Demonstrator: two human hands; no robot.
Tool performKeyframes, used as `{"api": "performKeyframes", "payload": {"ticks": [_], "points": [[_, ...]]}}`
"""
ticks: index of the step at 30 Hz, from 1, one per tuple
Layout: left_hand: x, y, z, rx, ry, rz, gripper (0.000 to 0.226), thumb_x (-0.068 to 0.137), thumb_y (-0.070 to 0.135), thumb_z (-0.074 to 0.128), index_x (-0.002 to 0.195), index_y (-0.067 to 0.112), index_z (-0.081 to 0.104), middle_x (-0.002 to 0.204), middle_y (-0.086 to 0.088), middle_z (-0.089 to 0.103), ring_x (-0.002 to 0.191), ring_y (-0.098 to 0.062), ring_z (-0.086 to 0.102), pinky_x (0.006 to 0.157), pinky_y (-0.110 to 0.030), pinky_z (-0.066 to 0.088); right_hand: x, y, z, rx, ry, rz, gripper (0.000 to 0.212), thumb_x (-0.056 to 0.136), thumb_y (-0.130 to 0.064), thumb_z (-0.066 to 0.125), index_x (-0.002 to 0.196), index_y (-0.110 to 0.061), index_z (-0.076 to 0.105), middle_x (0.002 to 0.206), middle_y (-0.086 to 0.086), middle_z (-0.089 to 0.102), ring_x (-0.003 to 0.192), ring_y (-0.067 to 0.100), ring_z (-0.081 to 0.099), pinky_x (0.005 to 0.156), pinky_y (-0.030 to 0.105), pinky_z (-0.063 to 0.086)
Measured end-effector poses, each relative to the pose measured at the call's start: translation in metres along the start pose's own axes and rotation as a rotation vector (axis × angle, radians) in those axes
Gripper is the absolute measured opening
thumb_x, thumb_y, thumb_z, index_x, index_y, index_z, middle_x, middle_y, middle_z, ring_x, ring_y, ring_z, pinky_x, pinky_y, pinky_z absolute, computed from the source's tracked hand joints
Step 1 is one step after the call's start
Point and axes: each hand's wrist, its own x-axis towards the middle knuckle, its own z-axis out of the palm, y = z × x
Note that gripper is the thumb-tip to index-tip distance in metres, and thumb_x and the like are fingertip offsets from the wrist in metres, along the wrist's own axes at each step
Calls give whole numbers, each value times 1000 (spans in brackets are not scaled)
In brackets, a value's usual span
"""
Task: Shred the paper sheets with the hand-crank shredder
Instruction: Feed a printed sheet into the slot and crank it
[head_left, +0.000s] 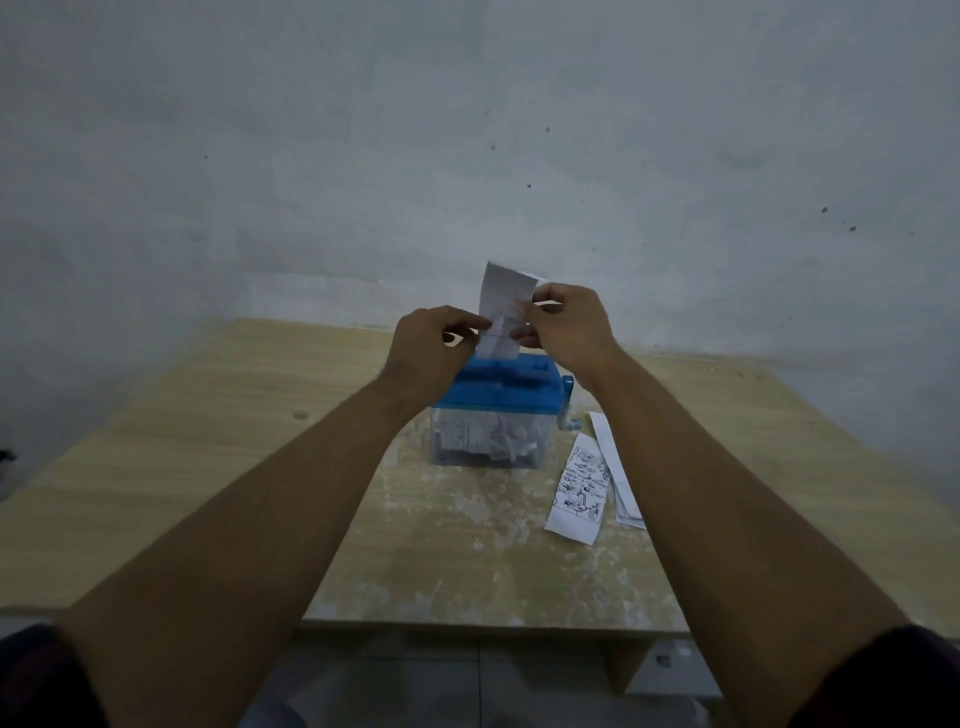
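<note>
Pinching the paper strip (506, 306) by its side edges at frame centre, the left hand (431, 343) and right hand (566, 325) are holding it upright just over the shredder (498, 397); going in crooked, it is risking crumpling or jamming; neither hand is steadying the shredder.

The hand-crank shredder (493, 410) stands mid-table, with a blue lid, a crank (569, 410) on its right side and a clear bin holding white shreds (488, 439). A paper strip (506, 306) stands upright at the lid's top, pinched between the left hand (431, 343) and right hand (571, 325). Right of the shredder lie a printed strip (579, 491) and a plainer strip (615, 467), flat and side by side.
</note>
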Motion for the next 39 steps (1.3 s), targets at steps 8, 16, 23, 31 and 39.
{"api": "performKeyframes", "payload": {"ticks": [8,16,23,31,39], "points": [[-4,-5,4,-22,-106,-41,20,99,17,73,116,22,82,110,10,78,97,1,69,95,-7,49,3,11,3,46,-13,104,19,99,-23,74,102,-4,73,81,14,77,71,30,79,77,45,67],[3,-5,11,-90,-211,-73,30,87,46,84,112,29,83,103,20,78,96,9,69,87,-7,50,7,7,2,33,-11,96,21,101,-27,71,100,-7,75,91,12,77,70,26,79,73,38,67],[-5,-11,19,-133,-193,-85,47,73,50,94,113,28,83,106,16,79,96,5,70,88,-13,53,13,18,-1,-89,-31,53,24,100,-34,69,102,-11,77,99,5,78,69,18,76,71,35,65],[-12,-15,22,-195,-140,-132,47,69,47,97,109,27,84,108,25,72,99,20,62,83,-2,48,0,61,-19,-363,137,-32,23,104,-32,59,114,-23,77,104,-11,71,95,10,67,85,27,50],[-12,-13,26,-207,-110,-185,47,68,45,98,109,27,83,108,24,69,96,5,65,74,-5,51,-50,137,-24,-285,121,262,22,107,-22,49,92,-18,66,91,4,75,81,20,66,74,36,52]]}}
